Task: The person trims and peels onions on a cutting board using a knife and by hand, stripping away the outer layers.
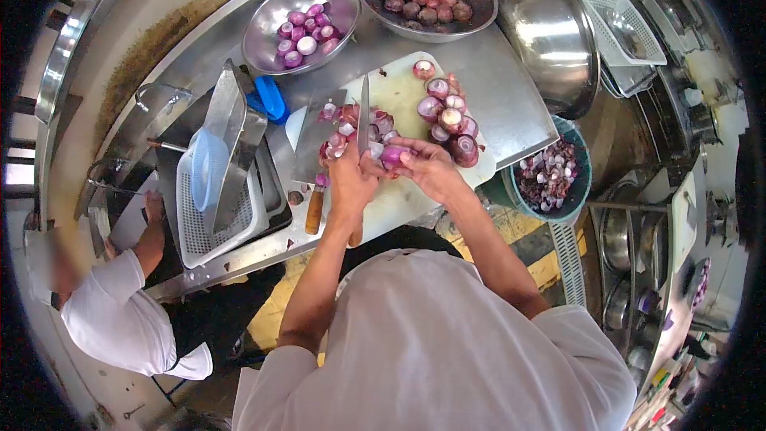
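Note:
My left hand (pixel 351 179) is closed around a knife (pixel 364 116), its blade pointing away from me and its wooden handle end showing below the wrist. In my right hand (pixel 435 169) is a purple onion (pixel 392 156), partly covered by the fingers and close to the blade. Both hands are above a pale cutting board (pixel 391 96). Onion skins (pixel 339 132) are heaped left of the blade, partly over a broad cleaver (pixel 307 156) with a wooden handle. Several onions with cut ends (pixel 451 120) lie along the board's right side.
Peeled onions fill part of a steel bowl (pixel 259 36); unpeeled ones sit in another bowl (pixel 371 12). A green bucket (pixel 585 179) of peelings stands right. Left are a blue plastic object (pixel 272 100) and a white basket (pixel 191 227). Another person (pixel 128 311) works at far left.

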The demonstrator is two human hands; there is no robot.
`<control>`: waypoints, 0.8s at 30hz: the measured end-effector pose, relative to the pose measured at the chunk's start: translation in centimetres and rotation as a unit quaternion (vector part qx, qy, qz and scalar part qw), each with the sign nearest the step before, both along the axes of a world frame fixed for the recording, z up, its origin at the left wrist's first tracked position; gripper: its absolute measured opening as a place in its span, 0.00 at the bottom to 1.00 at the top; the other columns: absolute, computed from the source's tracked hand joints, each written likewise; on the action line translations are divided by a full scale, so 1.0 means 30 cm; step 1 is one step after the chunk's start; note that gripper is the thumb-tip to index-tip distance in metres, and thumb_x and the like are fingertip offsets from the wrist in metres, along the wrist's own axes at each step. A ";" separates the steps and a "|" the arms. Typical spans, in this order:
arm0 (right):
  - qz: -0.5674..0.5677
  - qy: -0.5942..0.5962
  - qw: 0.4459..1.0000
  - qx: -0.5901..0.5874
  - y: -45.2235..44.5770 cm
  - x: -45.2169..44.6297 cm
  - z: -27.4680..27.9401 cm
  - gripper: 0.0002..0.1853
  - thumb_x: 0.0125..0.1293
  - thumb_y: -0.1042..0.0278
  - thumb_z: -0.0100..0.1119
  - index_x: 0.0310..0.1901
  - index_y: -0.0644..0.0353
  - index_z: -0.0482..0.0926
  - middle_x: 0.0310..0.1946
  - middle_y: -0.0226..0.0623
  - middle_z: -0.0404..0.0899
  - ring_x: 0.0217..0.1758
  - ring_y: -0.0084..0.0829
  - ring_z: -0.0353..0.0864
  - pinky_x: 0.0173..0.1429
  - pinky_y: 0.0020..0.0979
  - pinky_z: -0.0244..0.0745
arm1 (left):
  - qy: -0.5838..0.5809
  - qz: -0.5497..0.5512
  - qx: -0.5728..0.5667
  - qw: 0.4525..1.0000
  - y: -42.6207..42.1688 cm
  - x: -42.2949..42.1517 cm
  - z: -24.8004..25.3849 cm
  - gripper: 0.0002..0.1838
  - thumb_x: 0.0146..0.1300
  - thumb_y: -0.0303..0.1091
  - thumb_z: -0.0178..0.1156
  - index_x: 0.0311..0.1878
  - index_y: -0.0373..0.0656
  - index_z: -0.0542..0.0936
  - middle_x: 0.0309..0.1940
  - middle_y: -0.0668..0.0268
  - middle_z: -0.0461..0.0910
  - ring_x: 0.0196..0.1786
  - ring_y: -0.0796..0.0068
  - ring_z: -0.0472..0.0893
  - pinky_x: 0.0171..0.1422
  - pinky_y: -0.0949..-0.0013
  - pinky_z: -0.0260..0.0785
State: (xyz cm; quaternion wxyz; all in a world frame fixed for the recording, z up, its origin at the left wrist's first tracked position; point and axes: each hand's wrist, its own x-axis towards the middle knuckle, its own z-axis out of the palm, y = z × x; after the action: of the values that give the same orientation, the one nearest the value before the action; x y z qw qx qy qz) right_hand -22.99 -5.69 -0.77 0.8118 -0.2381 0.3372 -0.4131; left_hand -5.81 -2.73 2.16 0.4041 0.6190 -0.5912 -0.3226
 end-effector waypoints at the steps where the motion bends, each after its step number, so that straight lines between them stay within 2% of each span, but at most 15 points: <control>1: 0.011 -0.036 0.999 0.018 -0.010 0.000 0.007 0.24 0.65 0.75 0.66 0.62 0.69 0.73 0.52 0.41 0.81 0.48 0.32 0.83 0.52 0.34 0.81 | -0.055 0.010 -0.016 0.998 0.000 0.002 -0.013 0.06 0.68 0.21 0.53 0.45 0.30 0.75 0.25 0.56 0.83 0.28 0.65 0.87 0.19 0.64 0.73; 2: 0.020 -0.072 0.997 0.036 -0.015 -0.001 0.011 0.25 0.65 0.75 0.66 0.63 0.69 0.71 0.55 0.43 0.79 0.52 0.35 0.83 0.56 0.36 0.81 | -0.110 0.019 -0.032 0.993 -0.001 0.004 -0.024 0.04 0.68 0.21 0.54 0.42 0.30 0.75 0.23 0.54 0.83 0.28 0.63 0.87 0.20 0.62 0.74; 3: 0.018 -0.072 0.997 0.036 -0.014 0.001 0.002 0.25 0.65 0.75 0.66 0.63 0.69 0.71 0.55 0.43 0.79 0.52 0.35 0.83 0.56 0.36 0.81 | -0.110 0.017 -0.033 0.993 0.003 -0.005 -0.008 0.04 0.68 0.21 0.54 0.42 0.30 0.75 0.23 0.54 0.83 0.28 0.63 0.87 0.20 0.62 0.74; 5: 0.030 0.063 0.997 -0.037 -0.017 0.014 -0.022 0.27 0.64 0.74 0.68 0.63 0.67 0.71 0.53 0.42 0.79 0.52 0.34 0.83 0.54 0.37 0.82 | -0.155 0.014 -0.088 0.984 0.015 -0.023 0.024 0.03 0.67 0.22 0.55 0.39 0.31 0.74 0.26 0.49 0.84 0.28 0.60 0.87 0.26 0.59 0.75; 6: 0.030 0.063 0.997 -0.037 -0.017 0.018 -0.023 0.27 0.64 0.74 0.68 0.63 0.67 0.71 0.53 0.42 0.79 0.52 0.34 0.83 0.54 0.37 0.82 | -0.155 0.014 -0.088 0.984 0.013 -0.020 0.027 0.03 0.67 0.22 0.55 0.39 0.31 0.74 0.26 0.49 0.84 0.28 0.60 0.87 0.26 0.59 0.75; 8: -0.004 0.073 0.996 -0.055 -0.016 0.023 -0.026 0.25 0.60 0.72 0.72 0.59 0.60 0.77 0.47 0.36 0.82 0.42 0.27 0.83 0.42 0.30 0.82 | -0.195 0.054 -0.076 0.976 0.000 0.001 0.032 0.04 0.67 0.23 0.56 0.38 0.31 0.74 0.28 0.49 0.85 0.29 0.59 0.88 0.31 0.60 0.76; 9: -0.003 0.073 0.996 -0.055 -0.015 0.019 -0.020 0.25 0.60 0.72 0.72 0.59 0.60 0.77 0.47 0.36 0.82 0.42 0.27 0.83 0.42 0.30 0.82 | -0.195 0.055 -0.076 0.976 -0.012 0.028 0.018 0.04 0.67 0.23 0.56 0.38 0.31 0.74 0.28 0.49 0.85 0.29 0.59 0.88 0.31 0.60 0.76; 11: -0.006 0.046 0.997 -0.059 -0.010 0.005 -0.002 0.26 0.58 0.73 0.74 0.59 0.62 0.77 0.46 0.36 0.82 0.41 0.26 0.83 0.39 0.30 0.82 | -0.135 0.066 0.039 0.988 -0.030 0.087 -0.020 0.07 0.68 0.24 0.56 0.46 0.32 0.77 0.27 0.54 0.85 0.31 0.62 0.88 0.32 0.63 0.76; 12: -0.006 0.046 0.997 -0.059 -0.012 0.003 -0.008 0.26 0.58 0.73 0.74 0.59 0.62 0.77 0.46 0.36 0.82 0.41 0.26 0.83 0.39 0.30 0.82 | -0.135 0.066 0.039 0.988 -0.030 0.086 -0.014 0.07 0.68 0.24 0.56 0.46 0.32 0.77 0.27 0.54 0.85 0.31 0.62 0.88 0.32 0.63 0.76; 14: 0.003 0.069 0.996 -0.056 -0.015 -0.003 -0.022 0.27 0.56 0.73 0.76 0.58 0.64 0.77 0.46 0.36 0.82 0.41 0.27 0.83 0.40 0.31 0.83 | -0.062 0.007 0.015 0.998 -0.021 0.081 -0.002 0.15 0.68 0.24 0.56 0.57 0.37 0.76 0.31 0.57 0.86 0.31 0.66 0.88 0.33 0.65 0.76; 15: 0.003 0.069 0.996 -0.055 -0.017 -0.003 -0.024 0.27 0.56 0.73 0.76 0.58 0.64 0.77 0.46 0.36 0.82 0.41 0.27 0.83 0.40 0.31 0.83 | -0.062 0.006 0.015 0.998 -0.012 0.071 0.017 0.15 0.68 0.24 0.56 0.57 0.37 0.76 0.31 0.57 0.86 0.31 0.66 0.88 0.33 0.65 0.76; 17: -0.008 0.060 0.998 -0.030 -0.016 0.004 -0.030 0.28 0.54 0.75 0.77 0.57 0.66 0.77 0.46 0.37 0.82 0.42 0.27 0.83 0.43 0.31 0.83 | 0.018 -0.073 -0.019 0.997 0.016 0.031 0.067 0.18 0.69 0.24 0.55 0.62 0.39 0.75 0.35 0.57 0.86 0.31 0.69 0.88 0.33 0.66 0.77; 19: -0.026 0.068 0.997 -0.032 -0.010 0.021 -0.046 0.28 0.54 0.75 0.77 0.57 0.66 0.77 0.46 0.36 0.82 0.42 0.28 0.83 0.45 0.31 0.82 | -0.009 -0.087 -0.009 0.996 0.039 -0.002 0.108 0.18 0.70 0.24 0.54 0.61 0.39 0.75 0.35 0.58 0.86 0.31 0.69 0.88 0.33 0.67 0.77; 22: -0.045 0.087 0.994 -0.054 -0.005 0.043 -0.049 0.27 0.56 0.77 0.75 0.58 0.68 0.76 0.46 0.39 0.82 0.44 0.30 0.83 0.47 0.32 0.82 | 0.008 -0.083 -0.028 0.996 0.040 -0.026 0.061 0.16 0.69 0.24 0.54 0.59 0.39 0.76 0.30 0.58 0.85 0.31 0.68 0.88 0.33 0.65 0.76; 24: -0.046 0.099 0.992 -0.070 -0.001 0.043 -0.044 0.27 0.57 0.77 0.73 0.59 0.70 0.75 0.47 0.41 0.82 0.44 0.31 0.84 0.48 0.33 0.82 | -0.107 -0.046 -0.042 0.992 0.040 -0.026 0.039 0.12 0.68 0.24 0.55 0.54 0.38 0.77 0.27 0.55 0.85 0.31 0.63 0.88 0.34 0.62 0.77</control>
State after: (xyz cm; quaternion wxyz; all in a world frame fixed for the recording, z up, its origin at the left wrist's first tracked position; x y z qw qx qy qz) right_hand -21.69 -5.73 -2.09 0.7358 -0.3187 0.3970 -0.4467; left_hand -6.59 -1.53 3.32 0.3485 0.6046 -0.6720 -0.2478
